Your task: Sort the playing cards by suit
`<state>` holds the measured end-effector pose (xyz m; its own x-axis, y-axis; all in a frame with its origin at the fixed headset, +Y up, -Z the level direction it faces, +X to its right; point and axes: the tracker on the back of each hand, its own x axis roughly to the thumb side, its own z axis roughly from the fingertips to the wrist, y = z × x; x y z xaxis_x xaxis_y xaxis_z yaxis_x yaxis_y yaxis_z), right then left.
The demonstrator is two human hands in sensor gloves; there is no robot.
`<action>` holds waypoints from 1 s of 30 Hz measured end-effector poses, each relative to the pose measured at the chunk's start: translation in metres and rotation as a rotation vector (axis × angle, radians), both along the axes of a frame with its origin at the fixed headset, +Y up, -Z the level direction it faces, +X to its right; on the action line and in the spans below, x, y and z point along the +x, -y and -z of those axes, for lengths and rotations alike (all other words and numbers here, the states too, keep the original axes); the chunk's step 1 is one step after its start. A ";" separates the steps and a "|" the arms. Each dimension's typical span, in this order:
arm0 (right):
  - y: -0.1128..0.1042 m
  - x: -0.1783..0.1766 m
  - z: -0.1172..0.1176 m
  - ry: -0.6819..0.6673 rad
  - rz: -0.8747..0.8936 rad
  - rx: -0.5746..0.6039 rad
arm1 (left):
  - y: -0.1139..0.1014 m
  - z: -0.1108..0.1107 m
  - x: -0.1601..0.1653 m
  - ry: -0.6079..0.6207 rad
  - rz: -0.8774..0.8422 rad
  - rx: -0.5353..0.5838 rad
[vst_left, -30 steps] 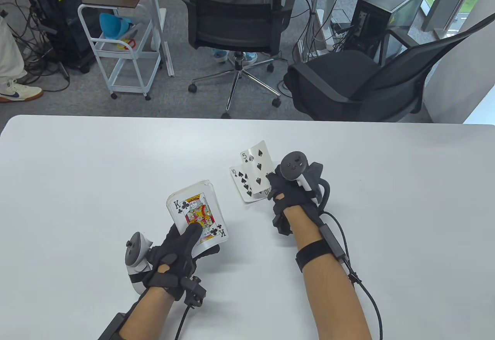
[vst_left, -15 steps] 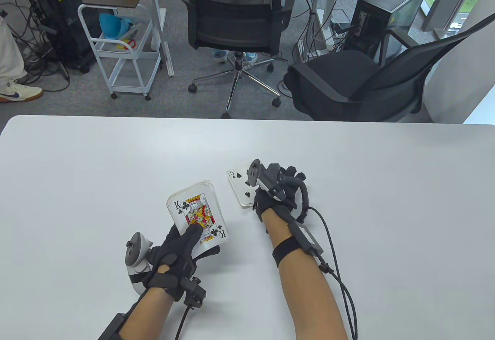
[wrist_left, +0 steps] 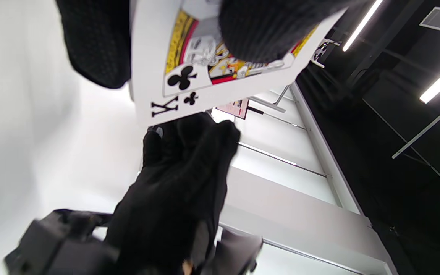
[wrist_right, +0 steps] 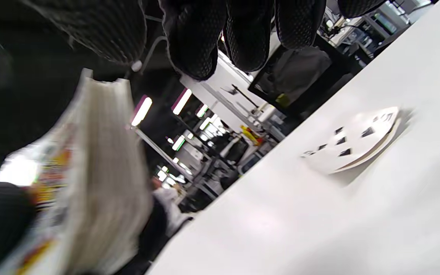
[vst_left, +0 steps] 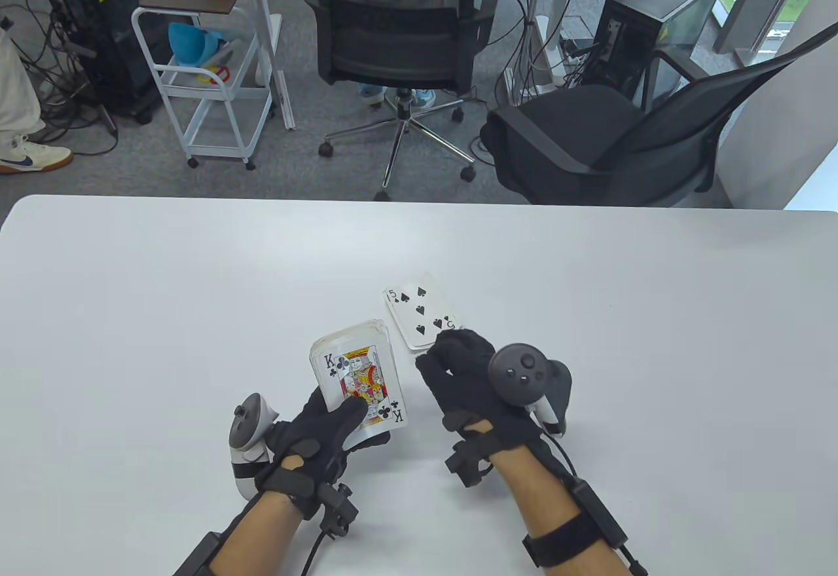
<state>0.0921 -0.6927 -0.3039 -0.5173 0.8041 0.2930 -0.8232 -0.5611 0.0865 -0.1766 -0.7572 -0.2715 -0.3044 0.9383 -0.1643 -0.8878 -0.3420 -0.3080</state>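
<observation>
deck (vst_left: 359, 376): in L hand (vst_left: 314, 435), face up, lifted off table (vst_left: 163, 288). Thumb pressed on top card, fingers wrapped under. Thick stack, so most cards are not yet sorted (my read).
top card: K of clubs (vst_left: 364, 385). Corner index clear in L wrist view (wrist_left: 174, 91), thumb covers part of the face.
deck axis: long side runs away from person, tipped slightly to the L at far end. Near short edge sits in the palm.
spade pile (vst_left: 420, 311): flat on table, 5 of spades on top, more cards under it (edges show in R wrist view (wrist_right: 351, 147)). Lies fwd + right of deck, near it but not touching.
R hand (vst_left: 468, 379): holds nothing, fingers loosely curled, relaxed. Sits just right of deck, fingertips at near edge of spade pile; can't tell if touching.
key relation: K lies directly left of R hand, about level with it, far closer than anything else. R hand is the free one, so it's the picker.
next (guess): R hand takes K off the top. Clubs ≠ spades, so it needs a fresh spot on table, not the spade pile.
risk: thumb pinning K; needs to ease off or 2 cards slide together.
</observation>
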 end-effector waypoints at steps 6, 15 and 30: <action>0.020 -0.020 -0.023 -0.045 -0.130 0.127 | 0.008 0.002 0.005 0.012 0.041 -0.017; 0.034 -0.023 -0.032 0.043 -0.183 0.175 | 0.015 0.000 0.012 0.056 0.082 -0.033; 0.024 -0.013 -0.042 0.125 -0.083 0.265 | 0.016 -0.005 0.020 0.078 0.041 -0.038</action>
<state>0.0788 -0.7164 -0.2616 -0.6231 0.6618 0.4169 -0.7689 -0.6161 -0.1710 -0.1563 -0.7730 -0.2662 -0.2511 0.9423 -0.2215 -0.8749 -0.3189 -0.3644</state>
